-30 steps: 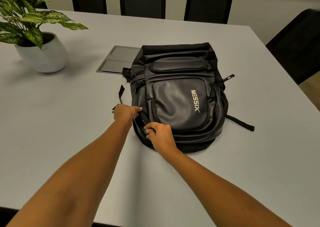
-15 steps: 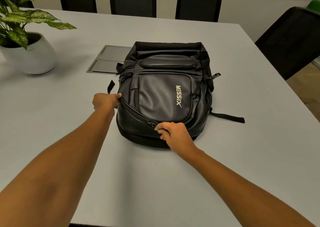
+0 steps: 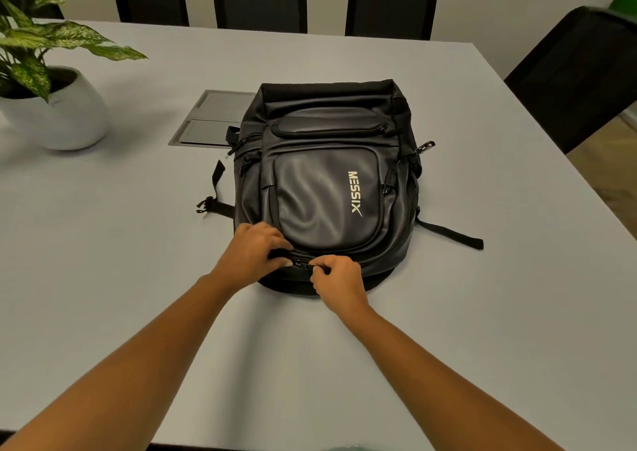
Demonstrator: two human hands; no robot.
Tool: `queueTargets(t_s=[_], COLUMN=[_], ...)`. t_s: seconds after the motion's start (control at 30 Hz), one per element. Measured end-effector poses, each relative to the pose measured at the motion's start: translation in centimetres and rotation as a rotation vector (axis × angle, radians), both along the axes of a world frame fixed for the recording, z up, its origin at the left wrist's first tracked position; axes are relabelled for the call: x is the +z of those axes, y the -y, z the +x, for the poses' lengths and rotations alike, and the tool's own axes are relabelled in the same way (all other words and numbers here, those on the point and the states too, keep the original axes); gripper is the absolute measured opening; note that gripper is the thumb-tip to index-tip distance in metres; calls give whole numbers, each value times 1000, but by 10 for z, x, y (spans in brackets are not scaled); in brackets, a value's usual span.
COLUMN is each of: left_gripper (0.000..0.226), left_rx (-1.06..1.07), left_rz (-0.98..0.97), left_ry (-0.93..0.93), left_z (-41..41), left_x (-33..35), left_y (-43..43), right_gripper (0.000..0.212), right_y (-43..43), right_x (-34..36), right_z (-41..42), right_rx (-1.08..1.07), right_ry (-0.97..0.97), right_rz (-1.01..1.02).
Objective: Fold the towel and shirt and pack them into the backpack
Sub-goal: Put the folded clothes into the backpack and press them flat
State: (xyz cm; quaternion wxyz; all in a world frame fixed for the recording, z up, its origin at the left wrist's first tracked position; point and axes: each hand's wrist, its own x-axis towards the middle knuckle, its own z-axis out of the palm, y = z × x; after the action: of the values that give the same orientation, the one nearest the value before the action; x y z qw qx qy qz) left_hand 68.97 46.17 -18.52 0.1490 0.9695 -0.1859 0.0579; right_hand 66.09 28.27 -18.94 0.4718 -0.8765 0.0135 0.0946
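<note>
Seemingly the zipping step: in the head view the backpack lies front-up on the table, with no towel or shirt visible. At its near edge the left hand grips fabric and the right hand pinches the zipper pull. Next likely needs 1 steady, braced pull.

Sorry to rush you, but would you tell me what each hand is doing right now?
Left hand: closed, gripping the backpack's near edge.
Right hand: closed, pinching the zip pull.
</note>
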Motion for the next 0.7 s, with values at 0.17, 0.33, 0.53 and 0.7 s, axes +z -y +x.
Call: queueTargets(t_s=[0.17,0.33,0.53,0.7], left_gripper=[15,14,6,7], left_rx=[-49,-29,78,121], left_rz=[-14,-27,-93,-120], left_ry=[68,126,134,106], left_z=[2,1,2,-3], left_x=[-5,-7,2,7], left_y=[3,2,-2,-7], right_gripper=[20,22,23,20], right_y=[-13,-17,13,44], right_x=[0,3,8,8], right_z=[1,6,2,3], right_rx=[-49,-60,-79,-131], right_ry=[5,47,181,225], right_rz=[-37,-126,-189,-165])
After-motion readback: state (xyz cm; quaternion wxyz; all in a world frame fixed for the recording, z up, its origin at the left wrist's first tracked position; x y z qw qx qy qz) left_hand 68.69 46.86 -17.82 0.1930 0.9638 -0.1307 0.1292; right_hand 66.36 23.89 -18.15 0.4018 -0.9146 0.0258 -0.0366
